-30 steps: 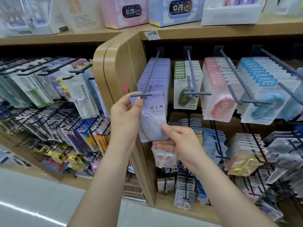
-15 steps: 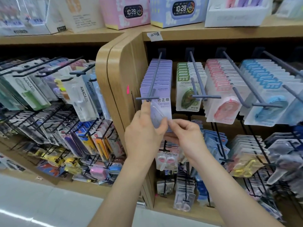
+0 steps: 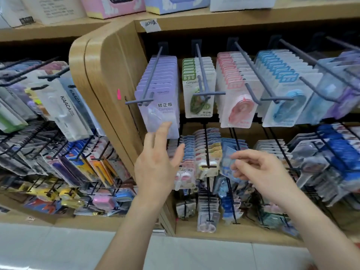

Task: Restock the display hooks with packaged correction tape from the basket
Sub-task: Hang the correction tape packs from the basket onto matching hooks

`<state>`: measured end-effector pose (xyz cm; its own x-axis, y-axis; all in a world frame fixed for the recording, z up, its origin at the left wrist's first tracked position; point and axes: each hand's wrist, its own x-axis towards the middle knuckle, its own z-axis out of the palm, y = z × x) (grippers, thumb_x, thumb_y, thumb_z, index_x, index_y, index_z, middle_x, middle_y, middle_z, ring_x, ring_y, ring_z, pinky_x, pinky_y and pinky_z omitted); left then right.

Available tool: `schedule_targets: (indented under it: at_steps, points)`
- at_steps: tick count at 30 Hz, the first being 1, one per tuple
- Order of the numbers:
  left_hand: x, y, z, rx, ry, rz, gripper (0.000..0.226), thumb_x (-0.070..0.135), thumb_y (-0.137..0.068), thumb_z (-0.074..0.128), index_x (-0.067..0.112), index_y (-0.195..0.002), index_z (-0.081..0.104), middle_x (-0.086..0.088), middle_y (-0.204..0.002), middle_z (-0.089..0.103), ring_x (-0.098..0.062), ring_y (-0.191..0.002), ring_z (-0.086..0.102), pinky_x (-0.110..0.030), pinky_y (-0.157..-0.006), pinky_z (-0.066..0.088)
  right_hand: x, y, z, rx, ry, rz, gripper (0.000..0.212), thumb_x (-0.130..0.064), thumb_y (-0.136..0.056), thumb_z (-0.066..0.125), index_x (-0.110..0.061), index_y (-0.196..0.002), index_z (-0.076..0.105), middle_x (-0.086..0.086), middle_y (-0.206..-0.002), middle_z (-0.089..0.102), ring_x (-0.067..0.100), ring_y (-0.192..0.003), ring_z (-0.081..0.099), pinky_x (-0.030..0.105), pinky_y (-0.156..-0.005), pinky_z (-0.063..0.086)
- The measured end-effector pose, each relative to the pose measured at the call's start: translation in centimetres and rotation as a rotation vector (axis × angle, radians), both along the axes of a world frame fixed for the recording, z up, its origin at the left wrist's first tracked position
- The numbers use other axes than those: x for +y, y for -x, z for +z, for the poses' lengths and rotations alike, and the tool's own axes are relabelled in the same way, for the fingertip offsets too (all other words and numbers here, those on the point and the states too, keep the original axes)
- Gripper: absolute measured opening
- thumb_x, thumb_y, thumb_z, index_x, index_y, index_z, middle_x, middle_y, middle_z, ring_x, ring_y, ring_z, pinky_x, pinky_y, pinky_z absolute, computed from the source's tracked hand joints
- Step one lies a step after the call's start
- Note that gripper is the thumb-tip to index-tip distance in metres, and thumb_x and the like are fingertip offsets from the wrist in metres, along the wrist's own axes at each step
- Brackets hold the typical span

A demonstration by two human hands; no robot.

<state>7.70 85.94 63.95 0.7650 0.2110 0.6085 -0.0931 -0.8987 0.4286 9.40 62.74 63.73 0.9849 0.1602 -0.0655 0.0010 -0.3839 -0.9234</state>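
Purple correction tape pack: hangs at the front of the purple row, centre of frame, threaded on a grey display hook. It sits just behind the hook's crossbar, lower edge swung a little toward the camera.

Left hand: below the pack, palm facing the shelf. Fingers straight and spread. The longest fingertip overlaps the pack's lower edge; cannot tell if it presses. Thumb is well clear, pointing right. Nothing is gripped.

Right hand: lower right of centre, well apart from the purple pack. Fingers loosely curled, thumb and forefinger tips slightly apart. They are in front of blurred blue packs on the lower row; cannot tell if they touch.

Same top row, going right: green packs, pink packs, blue packs, each on its own grey hook.

Left of the purple row: rounded wooden end panel with a small pink sticker. Beyond it, at left of frame, hang white KAACA packs. Boxes stand on the top shelf.
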Motion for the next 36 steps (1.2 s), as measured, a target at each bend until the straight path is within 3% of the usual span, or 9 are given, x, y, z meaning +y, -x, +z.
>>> schedule_targets:
  at_steps: [3, 8, 13, 16, 20, 23, 25, 29, 36]
  points:
    - [-3.1, 1.0, -1.7, 0.049, -0.032, -0.183, 0.035, 0.040, -0.093, 0.052, 0.021, -0.121, 0.063, 0.003, -0.093, 0.057, -0.015, -0.067, 0.058, -0.032, -0.047, 0.050, -5.1, 1.9, -0.8, -0.001, 0.134, -0.022, 0.022, -0.014, -0.094, 0.064, -0.034, -0.093, 0.072, -0.003, -0.082, 0.075, 0.013, -0.077, 0.072, 0.031, -0.073, 0.058]
    - [-11.9, 2.7, -4.5, 0.152, -0.152, -0.531, 0.032, 0.026, -0.094, 0.045, 0.015, -0.107, 0.072, 0.002, -0.098, 0.068, -0.018, -0.077, 0.066, -0.032, -0.056, 0.055, -15.2, 6.5, -3.0, 0.017, 0.356, -0.113, 0.015, -0.015, -0.092, 0.066, -0.029, -0.095, 0.072, -0.010, -0.072, 0.069, 0.003, -0.064, 0.062, 0.013, -0.059, 0.046]
    - [-24.3, 5.3, -7.7, 0.327, -0.227, -0.764, 0.037, 0.025, -0.089, 0.040, 0.018, -0.100, 0.075, 0.005, -0.092, 0.072, -0.018, -0.079, 0.068, -0.026, -0.063, 0.053, -28.5, 13.9, -7.6, 0.105, 0.565, -0.245, 0.019, -0.021, -0.092, 0.065, -0.031, -0.107, 0.071, -0.014, -0.077, 0.069, 0.002, -0.068, 0.062, 0.024, -0.068, 0.049]
    - [-32.5, 7.3, -10.2, 0.482, -0.250, -0.897, 0.036, 0.029, -0.089, 0.040, 0.021, -0.100, 0.073, 0.006, -0.088, 0.069, -0.021, -0.082, 0.067, -0.030, -0.066, 0.055, -36.3, 19.6, -10.1, 0.152, 0.533, -0.365, 0.022, -0.021, -0.091, 0.066, -0.031, -0.111, 0.069, -0.013, -0.091, 0.072, 0.013, -0.084, 0.068, 0.033, -0.078, 0.052]
    - [-42.4, 9.2, -14.4, 0.634, -0.274, -1.034, 0.031, 0.031, -0.090, 0.043, 0.025, -0.107, 0.069, 0.005, -0.094, 0.070, -0.020, -0.088, 0.066, -0.031, -0.073, 0.054, -44.9, 27.2, -13.3, 0.299, 0.389, -0.689, 0.032, -0.016, -0.091, 0.067, -0.021, -0.123, 0.066, -0.002, -0.104, 0.069, 0.017, -0.093, 0.064, 0.021, -0.084, 0.044]
    - [-48.9, 10.2, -17.6, 0.748, -0.273, -1.082, 0.033, 0.031, -0.088, 0.049, 0.027, -0.114, 0.070, 0.004, -0.107, 0.072, -0.021, -0.098, 0.068, -0.031, -0.081, 0.054, -50.2, 32.0, -15.4, 0.434, 0.238, -0.952, 0.034, -0.018, -0.092, 0.067, -0.024, -0.126, 0.063, -0.003, -0.106, 0.067, 0.017, -0.096, 0.064, 0.028, -0.091, 0.047]
    - [-52.8, 10.3, -19.6, 0.819, -0.288, -1.113, 0.036, 0.031, -0.088, 0.049, 0.029, -0.120, 0.068, 0.004, -0.111, 0.072, -0.022, -0.099, 0.067, -0.033, -0.082, 0.054, -53.0, 34.3, -16.9, 0.497, 0.218, -1.065, 0.036, -0.021, -0.094, 0.065, -0.022, -0.129, 0.060, -0.003, -0.107, 0.068, 0.016, -0.095, 0.064, 0.025, -0.085, 0.043]
    - [-59.6, 9.3, -24.1, 0.989, -0.251, -1.165, 0.037, 0.021, -0.091, 0.054, 0.028, -0.125, 0.065, 0.001, -0.111, 0.071, -0.024, -0.098, 0.066, -0.037, -0.085, 0.053, -56.3, 36.0, -20.0, 0.582, 0.168, -1.206, 0.033, -0.021, -0.095, 0.064, -0.026, -0.127, 0.058, -0.006, -0.100, 0.062, 0.012, -0.084, 0.062, 0.022, -0.069, 0.043]
    - [-69.4, 6.4, -36.0, 1.214, -0.348, -1.145, 0.036, 0.014, -0.093, 0.056, 0.019, -0.128, 0.063, -0.002, -0.125, 0.065, -0.021, -0.111, 0.060, -0.025, -0.088, 0.042, -60.7, 33.5, -31.1, 0.768, 0.062, -1.290, 0.036, -0.022, -0.097, 0.060, -0.021, -0.133, 0.055, -0.001, -0.111, 0.063, 0.017, -0.092, 0.061, 0.029, -0.078, 0.043]
